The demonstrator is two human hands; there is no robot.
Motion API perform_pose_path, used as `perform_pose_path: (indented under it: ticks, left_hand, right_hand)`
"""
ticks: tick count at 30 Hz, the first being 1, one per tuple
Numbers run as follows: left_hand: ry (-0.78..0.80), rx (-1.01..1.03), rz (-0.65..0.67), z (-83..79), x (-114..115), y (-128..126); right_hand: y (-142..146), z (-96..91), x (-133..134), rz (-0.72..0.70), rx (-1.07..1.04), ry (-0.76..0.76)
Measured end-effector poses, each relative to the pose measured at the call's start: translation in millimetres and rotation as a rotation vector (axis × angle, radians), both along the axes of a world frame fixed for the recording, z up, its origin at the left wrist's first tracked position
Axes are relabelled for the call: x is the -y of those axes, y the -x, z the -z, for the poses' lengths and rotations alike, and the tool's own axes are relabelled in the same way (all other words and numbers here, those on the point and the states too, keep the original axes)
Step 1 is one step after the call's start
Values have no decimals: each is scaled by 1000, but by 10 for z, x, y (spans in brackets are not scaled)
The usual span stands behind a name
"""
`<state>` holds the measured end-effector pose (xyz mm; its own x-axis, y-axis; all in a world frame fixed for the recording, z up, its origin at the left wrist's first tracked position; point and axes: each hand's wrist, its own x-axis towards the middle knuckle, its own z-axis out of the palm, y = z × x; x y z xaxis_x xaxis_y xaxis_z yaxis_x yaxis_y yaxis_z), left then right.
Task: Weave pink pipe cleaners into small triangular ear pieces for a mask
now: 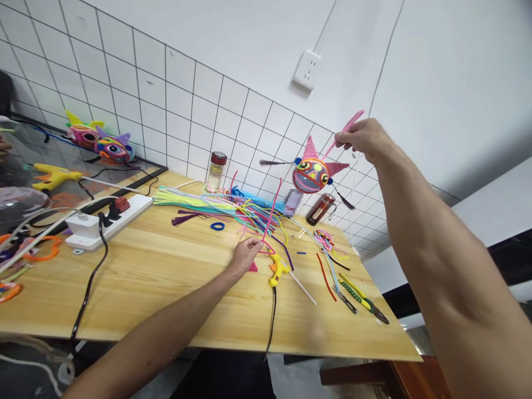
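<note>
My right hand (pixel 366 139) is raised high at the right, fingers pinched on a pink pipe cleaner (pixel 348 126) that sticks up from a hanging colourful round craft head with pink pointed ears (pixel 312 172). My left hand (pixel 246 253) reaches out low over the wooden table (pixel 166 288) and pinches the lower end of a magenta pipe cleaner (pixel 272 210) that stands up slanted. A yellow glue gun (pixel 277 270) lies just right of the left hand. A heap of coloured pipe cleaners (pixel 216 206) lies behind it.
A white power strip (pixel 108 219) with a black cable sits at the left, another yellow glue gun (pixel 54 176) and two finished craft heads (pixel 102 141) beyond it. Two small jars (pixel 216 169) stand by the tiled wall. Pliers (pixel 361 299) lie near the table's right edge.
</note>
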<state>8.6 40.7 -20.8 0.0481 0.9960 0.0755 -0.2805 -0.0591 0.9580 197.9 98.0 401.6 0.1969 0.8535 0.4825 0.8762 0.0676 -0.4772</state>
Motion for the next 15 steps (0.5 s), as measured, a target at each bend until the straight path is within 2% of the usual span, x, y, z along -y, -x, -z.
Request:
perform_pose_path:
  ticks: [5,12,15]
  left_hand:
    - [34,-14,-91,26,-8,34]
    - [75,-27,-109,15,33,46]
    - [91,-27,-95,-11,62,43]
  right_hand:
    - [-366,466,-248,-2,-48,71]
    - [-878,1400,-758,82,-8,104]
    - [-1037,1733,-902,109,-37,140]
